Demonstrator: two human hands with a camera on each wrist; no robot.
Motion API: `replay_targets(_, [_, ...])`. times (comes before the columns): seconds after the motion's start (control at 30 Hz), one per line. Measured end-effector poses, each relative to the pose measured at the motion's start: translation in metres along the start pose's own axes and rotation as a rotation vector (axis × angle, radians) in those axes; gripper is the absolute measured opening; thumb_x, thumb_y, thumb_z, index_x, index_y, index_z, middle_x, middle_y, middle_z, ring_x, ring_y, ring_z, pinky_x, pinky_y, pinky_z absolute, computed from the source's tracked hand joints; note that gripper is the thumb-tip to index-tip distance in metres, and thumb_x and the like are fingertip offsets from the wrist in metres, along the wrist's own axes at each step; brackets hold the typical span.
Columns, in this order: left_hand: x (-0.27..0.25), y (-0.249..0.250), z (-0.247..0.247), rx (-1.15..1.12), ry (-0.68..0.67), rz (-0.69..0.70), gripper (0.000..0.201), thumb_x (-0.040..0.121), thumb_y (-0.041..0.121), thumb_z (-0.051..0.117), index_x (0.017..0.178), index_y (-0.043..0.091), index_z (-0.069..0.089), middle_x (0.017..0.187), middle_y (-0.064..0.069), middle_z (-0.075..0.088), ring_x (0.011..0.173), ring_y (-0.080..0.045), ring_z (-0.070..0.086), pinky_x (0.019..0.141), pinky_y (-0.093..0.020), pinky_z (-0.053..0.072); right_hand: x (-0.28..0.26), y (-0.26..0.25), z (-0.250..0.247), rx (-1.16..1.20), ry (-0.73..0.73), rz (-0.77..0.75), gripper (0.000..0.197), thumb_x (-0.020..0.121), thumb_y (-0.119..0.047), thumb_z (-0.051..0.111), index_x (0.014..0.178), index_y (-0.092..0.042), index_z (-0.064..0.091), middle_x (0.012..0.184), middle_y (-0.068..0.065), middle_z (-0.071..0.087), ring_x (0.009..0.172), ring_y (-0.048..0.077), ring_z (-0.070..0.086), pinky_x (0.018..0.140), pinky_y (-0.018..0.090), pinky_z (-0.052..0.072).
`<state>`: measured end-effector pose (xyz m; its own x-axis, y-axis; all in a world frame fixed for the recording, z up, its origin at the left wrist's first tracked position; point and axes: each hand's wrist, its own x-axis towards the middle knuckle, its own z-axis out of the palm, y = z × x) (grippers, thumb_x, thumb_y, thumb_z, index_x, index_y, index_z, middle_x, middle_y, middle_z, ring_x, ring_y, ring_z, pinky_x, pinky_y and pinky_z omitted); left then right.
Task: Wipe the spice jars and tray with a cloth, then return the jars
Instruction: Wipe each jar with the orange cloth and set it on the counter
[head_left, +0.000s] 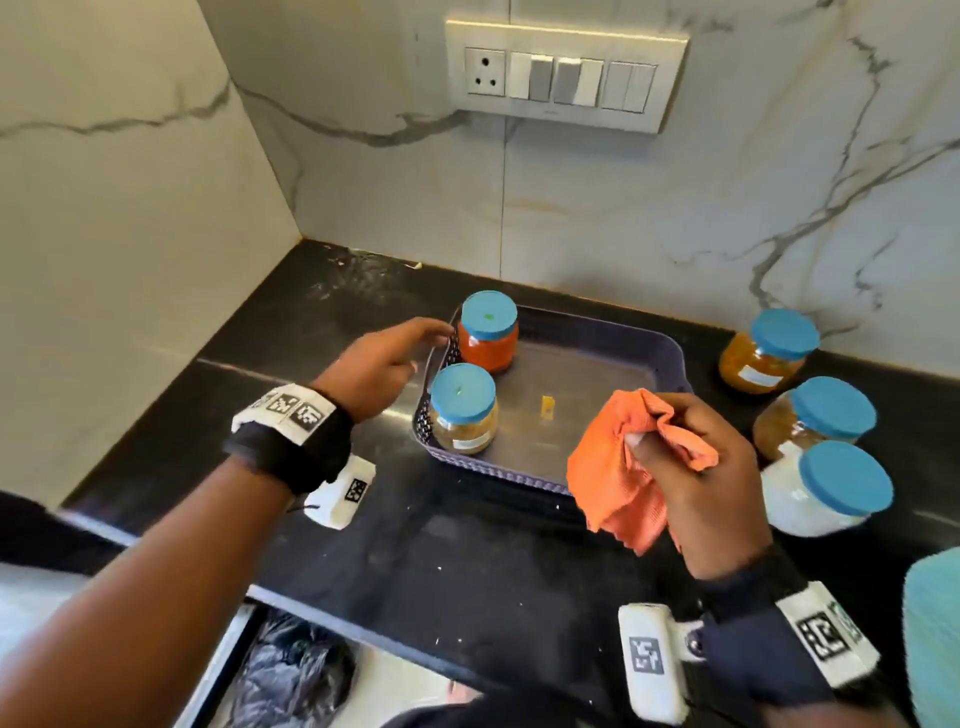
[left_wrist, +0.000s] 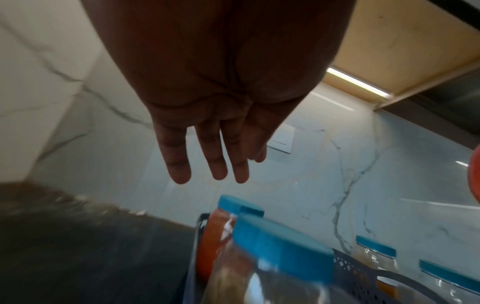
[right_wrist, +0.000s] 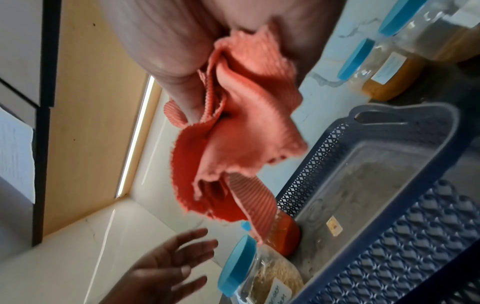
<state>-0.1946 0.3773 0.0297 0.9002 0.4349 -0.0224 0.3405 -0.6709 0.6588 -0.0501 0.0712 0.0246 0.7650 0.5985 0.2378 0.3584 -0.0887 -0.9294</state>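
Observation:
A dark blue lattice tray (head_left: 670, 358) sits on the black counter. Two blue-lidded jars stand at its left end: a red-spice jar (head_left: 489, 332) at the back and a brown-spice jar (head_left: 464, 410) in front. My left hand (head_left: 382, 364) hovers just left of the tray, fingers straight and empty; its fingers (left_wrist: 207, 160) show spread above the jars (left_wrist: 272, 257). My right hand (head_left: 691, 488) grips a crumpled orange cloth (head_left: 623, 467) above the tray's front right corner. In the right wrist view the cloth (right_wrist: 239, 133) hangs over the tray (right_wrist: 389, 185).
Three more blue-lidded jars stand right of the tray: a yellow-spice jar (head_left: 769, 353), a brown one (head_left: 815, 415) and a white one (head_left: 826, 488). A small yellow sticker (head_left: 547, 406) lies on the tray floor. Marble walls close the corner; a switch panel (head_left: 566, 75) hangs above.

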Motion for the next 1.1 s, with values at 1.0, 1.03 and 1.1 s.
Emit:
replay_targets(1.0, [0.030,-0.043,0.077,0.022,0.102,0.026,0.114,0.043,0.077,0.070,0.141,0.023,0.048,0.156,0.004,0.032,0.155,-0.031,0.000,0.113,-0.074,-0.009,-0.029,0.004,-0.032,-0.150,0.516,0.258,0.028,0.090,-0.015,0.069,0.118,-0.017,0.065,0.111,-0.002,0.065,0.104,0.018,0.061,0.082,0.028,0.048])
replay_targets(1.03, [0.031,-0.043,0.070,-0.042,0.149,0.039,0.114,0.043,0.076,0.071,0.140,0.021,0.050,0.152,0.002,0.036,0.154,-0.034,0.006,0.115,-0.074,-0.005,-0.028,0.005,-0.032,-0.147,0.519,0.257,0.028,0.091,-0.014,0.069,0.118,-0.018,0.065,0.110,-0.003,0.065,0.102,0.016,0.061,0.081,0.027,0.047])
replay_targets(1.1, [0.035,-0.039,0.049,-0.145,0.219,0.099,0.107,0.043,0.075,0.075,0.138,0.030,0.051,0.145,-0.003,0.040,0.149,-0.036,0.020,0.118,-0.068,0.010,-0.025,0.004,-0.034,-0.135,0.532,0.254,0.029,0.091,-0.014,0.069,0.117,-0.024,0.064,0.107,-0.008,0.064,0.101,0.008,0.061,0.081,0.025,0.047])
